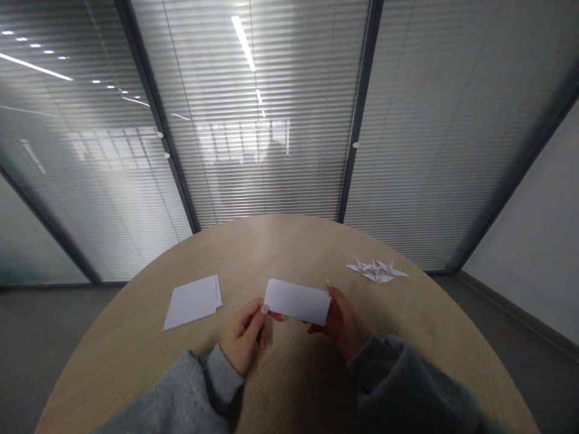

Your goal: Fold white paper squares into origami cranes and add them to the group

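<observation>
Pinching a thin white paper rectangle point(297, 301) by its short ends, the left hand point(244, 334) and right hand point(344, 319) hold it over the round wooden table point(280, 253); light and limp, it seems best held at those edges. Folded paper cranes point(377, 270) lie beyond.

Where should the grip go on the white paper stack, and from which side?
Probably its right edge, approached from the left hand: the white paper stack lies flat on the wooden table, and sheets stick out slightly there, nearest that hand.
</observation>
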`<state>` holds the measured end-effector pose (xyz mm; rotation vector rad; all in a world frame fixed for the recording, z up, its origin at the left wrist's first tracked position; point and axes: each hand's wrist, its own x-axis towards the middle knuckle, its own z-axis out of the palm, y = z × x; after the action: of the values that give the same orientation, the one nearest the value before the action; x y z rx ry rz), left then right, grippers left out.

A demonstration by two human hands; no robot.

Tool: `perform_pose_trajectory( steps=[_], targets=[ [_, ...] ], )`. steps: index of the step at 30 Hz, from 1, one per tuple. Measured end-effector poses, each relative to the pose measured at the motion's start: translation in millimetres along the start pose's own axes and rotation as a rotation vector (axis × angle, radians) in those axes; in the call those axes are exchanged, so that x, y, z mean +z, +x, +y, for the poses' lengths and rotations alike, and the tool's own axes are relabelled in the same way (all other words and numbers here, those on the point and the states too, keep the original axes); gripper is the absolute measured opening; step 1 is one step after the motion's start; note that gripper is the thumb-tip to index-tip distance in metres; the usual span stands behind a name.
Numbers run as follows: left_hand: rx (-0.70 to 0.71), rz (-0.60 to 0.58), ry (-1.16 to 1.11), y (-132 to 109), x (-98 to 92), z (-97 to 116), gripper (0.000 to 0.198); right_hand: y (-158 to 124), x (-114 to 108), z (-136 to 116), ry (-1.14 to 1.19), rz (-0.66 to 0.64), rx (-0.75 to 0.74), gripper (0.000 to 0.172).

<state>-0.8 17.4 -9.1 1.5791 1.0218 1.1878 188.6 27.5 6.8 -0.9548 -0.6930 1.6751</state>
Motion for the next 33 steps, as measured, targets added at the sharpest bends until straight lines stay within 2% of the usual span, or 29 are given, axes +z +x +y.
perform_pose_trajectory(
  steps=[5, 15, 20, 26, 33],
  targets=[
    [-0.002, 0.017, 0.049, 0.1, -1.4, 2.1, 0.053, -3.0, 0.6, -0.8, 0.030, 0.013, 0.051, 0.042],
    [0.033, -0.005, 0.054, -0.3, -0.3, 4.3, 0.048, -5.2, -0.9, 6.5, -0.025, -0.212, 0.019, 0.036],
    [0.018, 0.002, 0.022, 0.8, 0.3, 1.3, 0.047, -3.7, -4.3, 8.8, -0.016, -0.234, 0.016, 0.038],
    [0.019, 0.006, 0.016, 1.4, 0.6, 0.8, 0.046, -4.0, -4.2, 9.0, -0.040, -0.286, 0.076, 0.032],
    [0.026, 0.002, 0.024, 0.7, 0.7, 4.8, 0.046, -8.4, 0.4, 4.7, -0.018, -0.322, 0.101, 0.045]
  ],
)
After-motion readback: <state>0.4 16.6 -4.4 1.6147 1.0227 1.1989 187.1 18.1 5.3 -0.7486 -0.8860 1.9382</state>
